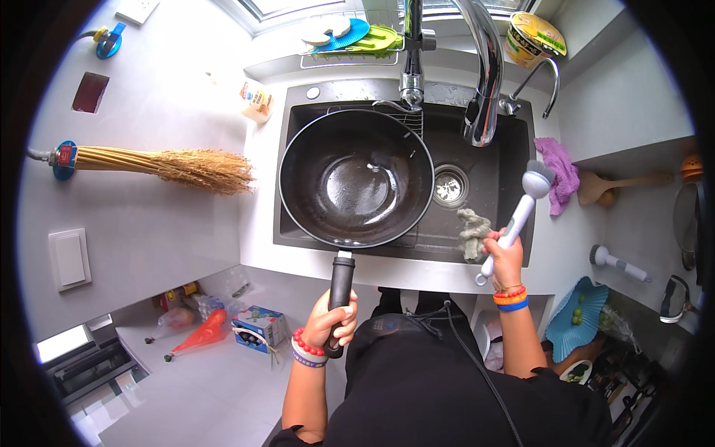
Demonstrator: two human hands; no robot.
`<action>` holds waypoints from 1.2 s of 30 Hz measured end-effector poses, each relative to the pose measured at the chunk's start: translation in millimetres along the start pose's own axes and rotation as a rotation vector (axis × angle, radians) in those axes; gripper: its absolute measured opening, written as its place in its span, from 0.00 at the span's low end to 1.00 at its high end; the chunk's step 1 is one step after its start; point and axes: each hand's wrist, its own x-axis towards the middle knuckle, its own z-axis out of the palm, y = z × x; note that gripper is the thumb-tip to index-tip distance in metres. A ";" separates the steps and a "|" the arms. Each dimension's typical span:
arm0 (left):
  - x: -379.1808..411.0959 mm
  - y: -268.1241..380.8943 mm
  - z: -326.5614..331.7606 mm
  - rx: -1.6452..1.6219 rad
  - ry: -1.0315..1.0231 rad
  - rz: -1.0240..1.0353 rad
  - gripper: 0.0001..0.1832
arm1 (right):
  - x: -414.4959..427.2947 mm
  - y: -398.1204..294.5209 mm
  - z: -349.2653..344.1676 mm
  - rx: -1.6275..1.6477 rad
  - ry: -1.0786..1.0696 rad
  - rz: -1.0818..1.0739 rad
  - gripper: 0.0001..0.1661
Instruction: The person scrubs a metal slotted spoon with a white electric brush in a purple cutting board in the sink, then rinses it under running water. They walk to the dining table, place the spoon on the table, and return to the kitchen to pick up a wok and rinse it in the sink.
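My left hand (pixel 333 324) is closed around the black handle of a dark wok (pixel 357 179), whose bowl rests over the left part of the dark sink (pixel 516 179). Inside the wok the surface looks wet and shiny. On the right, my right hand (pixel 505 257) grips a white and grey dish brush (pixel 516 218), bristle head up and away from me. A greenish-grey cloth (pixel 473 234) lies or hangs beside my right fingers at the sink's front edge; whether I also hold it, I cannot tell. The sink drain (pixel 448 186) shows to the right of the wok.
Chrome faucets (pixel 481 112) rise behind the sink, with a wire rack (pixel 352 58) at the back. A purple cloth (pixel 558 173) lies on the right rim. A straw whisk (pixel 167 165) hangs at left near a plastic bottle (pixel 256 103). Another brush (pixel 620 262) is at right.
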 end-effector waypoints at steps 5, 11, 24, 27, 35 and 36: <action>19.0 -9.1 -10.4 -0.006 -0.066 0.023 0.13 | -7.6 2.9 -10.2 0.034 0.080 -0.011 0.17; 37.4 -10.8 -13.8 -0.043 -0.081 0.030 0.12 | -8.8 3.2 -16.2 0.028 0.079 -0.026 0.17; 57.8 -37.9 -32.7 -0.093 -0.134 0.034 0.13 | -14.8 -3.6 -16.0 -0.036 0.083 -0.021 0.16; 66.7 -47.2 -41.0 -0.119 -0.141 0.054 0.13 | -15.6 -8.1 -14.4 -0.103 0.061 -0.029 0.14; 68.6 -58.6 -44.7 -0.154 -0.124 -0.001 0.10 | -14.7 -6.5 -14.7 -0.123 0.079 -0.027 0.16; 67.7 -58.9 -43.8 -0.145 -0.146 0.013 0.10 | -14.2 -6.0 -11.9 -0.117 0.077 -0.019 0.16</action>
